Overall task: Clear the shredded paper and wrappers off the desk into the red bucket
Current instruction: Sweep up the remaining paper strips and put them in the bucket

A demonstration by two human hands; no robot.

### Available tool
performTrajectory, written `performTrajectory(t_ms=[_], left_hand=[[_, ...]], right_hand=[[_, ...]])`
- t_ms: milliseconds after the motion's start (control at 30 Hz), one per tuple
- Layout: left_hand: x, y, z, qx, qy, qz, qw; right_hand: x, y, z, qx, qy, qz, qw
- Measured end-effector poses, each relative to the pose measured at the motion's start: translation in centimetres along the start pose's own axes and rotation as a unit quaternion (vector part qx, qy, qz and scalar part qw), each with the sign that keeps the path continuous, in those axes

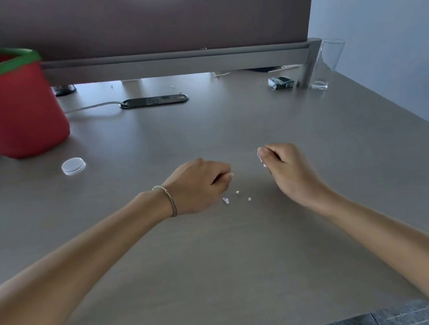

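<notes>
We saw both hands low over the grey desk (243,251), near its middle. The right hand (287,168) had its fingers curled, thumb and forefinger pinching a few white paper shreds (261,159) that stuck out at the fingertips; how many it held we could not tell. The left hand (200,184), with a thin bracelet (169,199) at the wrist, was also curled, knuckles up and fingertips down at the desk; whether anything lay inside them we could not tell.

Between the two hands, just beside the left one, three loose scraps (237,196) lay on the desk in a short, rough row running left to right. The leftmost was the largest (a small sliver, its long axis running roughly toward us and away); the other two were too small to judge.

The red bucket (17,110), one only, with a green rim, stood at the far left, well apart from the scraps, its mouth tilted up and away from us. One crumpled wrapper (281,82) lay at the far right by the partition post, its long axis left to right, with one empty glass (328,62) upright near it. One clear round lid (73,166) lay flat near the bucket. One black oval cable port (154,100) sat toward the back, long axis left to right, a grey cable running from its left end.
</notes>
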State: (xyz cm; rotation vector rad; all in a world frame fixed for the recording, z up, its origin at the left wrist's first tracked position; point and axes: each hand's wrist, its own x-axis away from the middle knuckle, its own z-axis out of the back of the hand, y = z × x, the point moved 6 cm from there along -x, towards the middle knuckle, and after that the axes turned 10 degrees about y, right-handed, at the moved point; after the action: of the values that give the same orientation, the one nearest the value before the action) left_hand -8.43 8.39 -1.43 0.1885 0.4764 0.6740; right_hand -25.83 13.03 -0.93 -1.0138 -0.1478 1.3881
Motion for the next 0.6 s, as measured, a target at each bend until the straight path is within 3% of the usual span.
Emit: performTrajectory(t_ms=[300, 433, 600], left_hand=[[-1.1, -5.6, 7.4, 0.082, 0.072, 0.127, 0.986], [-1.3, -9.3, 13.4, 0.097, 0.14, 0.17, 0.971], [-1.5, -13.6, 21.8, 0.04, 0.198, 0.19, 0.961]], right_hand=[[-6.0, -5.5, -5.2, -0.127, -0.046, -0.001, 0.991], [-9.9, -11.0, -7.2, -0.14, -0.035, 0.044, 0.989], [-14.8, -19.6, -9.6, -0.115, -0.03, 0.129, 0.984]])
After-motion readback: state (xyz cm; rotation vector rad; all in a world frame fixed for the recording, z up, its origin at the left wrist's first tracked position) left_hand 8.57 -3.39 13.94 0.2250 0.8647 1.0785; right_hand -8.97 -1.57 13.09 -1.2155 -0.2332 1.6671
